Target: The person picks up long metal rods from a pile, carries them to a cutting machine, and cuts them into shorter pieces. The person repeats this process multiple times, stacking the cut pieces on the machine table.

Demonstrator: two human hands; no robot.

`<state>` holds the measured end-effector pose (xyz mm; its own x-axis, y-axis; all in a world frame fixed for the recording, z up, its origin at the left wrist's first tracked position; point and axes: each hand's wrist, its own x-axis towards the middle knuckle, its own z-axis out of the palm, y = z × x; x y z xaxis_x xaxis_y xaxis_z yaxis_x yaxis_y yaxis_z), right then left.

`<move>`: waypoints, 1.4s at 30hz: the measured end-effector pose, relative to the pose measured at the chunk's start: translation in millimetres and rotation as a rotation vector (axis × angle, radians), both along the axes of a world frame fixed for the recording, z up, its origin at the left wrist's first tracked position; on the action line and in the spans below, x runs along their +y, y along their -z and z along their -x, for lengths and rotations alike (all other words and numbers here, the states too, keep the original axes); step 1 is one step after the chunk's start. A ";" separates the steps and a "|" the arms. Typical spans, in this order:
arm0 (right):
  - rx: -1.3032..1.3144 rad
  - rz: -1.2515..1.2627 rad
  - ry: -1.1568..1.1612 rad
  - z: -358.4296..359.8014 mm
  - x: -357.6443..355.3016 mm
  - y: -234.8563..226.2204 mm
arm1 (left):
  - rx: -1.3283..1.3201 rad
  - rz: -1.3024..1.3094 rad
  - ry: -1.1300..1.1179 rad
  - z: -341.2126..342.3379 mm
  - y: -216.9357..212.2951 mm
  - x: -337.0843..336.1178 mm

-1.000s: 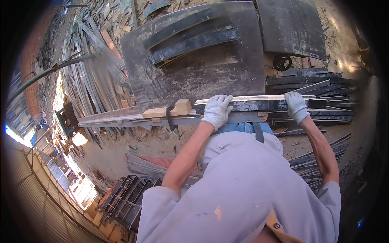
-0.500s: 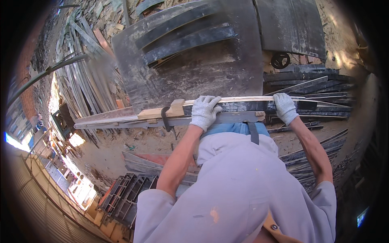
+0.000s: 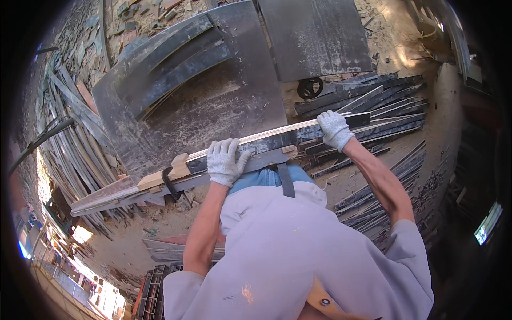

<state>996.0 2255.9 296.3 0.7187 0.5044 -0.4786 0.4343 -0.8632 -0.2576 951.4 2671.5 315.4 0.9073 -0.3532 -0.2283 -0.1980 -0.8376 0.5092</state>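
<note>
Both hands wear pale grey knit gloves and grip a long dark-faced plywood strip (image 3: 274, 140), its pale layered edge turned up. My left hand (image 3: 226, 161) lies over the strip left of its middle, fingers across the top edge. Farther right, my right hand (image 3: 336, 130) is wrapped over it near the dark end. The strip runs along the near edge of a dark, dusty metal table (image 3: 245, 101). Its left end meets a light wooden block (image 3: 180, 165) on a wooden rail (image 3: 112, 201), where a dark C-shaped clamp (image 3: 169, 184) sits.
Two curved dark strips (image 3: 184, 72) lie on the table. Stacked dark boards (image 3: 394, 101) are at the right, beside a black handwheel (image 3: 310, 88). Long offcuts (image 3: 80, 122) heap up at the left, and more strips (image 3: 378, 192) lie on the ground by my right arm.
The whole view has turned and shifted, so the table and strip now appear tilted and farther left. Both hands keep their hold on the plywood strip.
</note>
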 end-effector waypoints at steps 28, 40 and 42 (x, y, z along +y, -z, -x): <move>-0.103 0.206 -0.069 9.8 26.4 -15.4 | -0.307 -0.106 -0.056 17.0 21.9 -7.8; -0.103 0.166 -0.046 10.5 25.2 -8.8 | -0.346 -0.086 -0.072 20.1 29.0 -6.9; -0.103 0.163 -0.043 10.2 24.1 -7.5 | -0.311 -0.107 -0.075 20.2 27.2 -7.5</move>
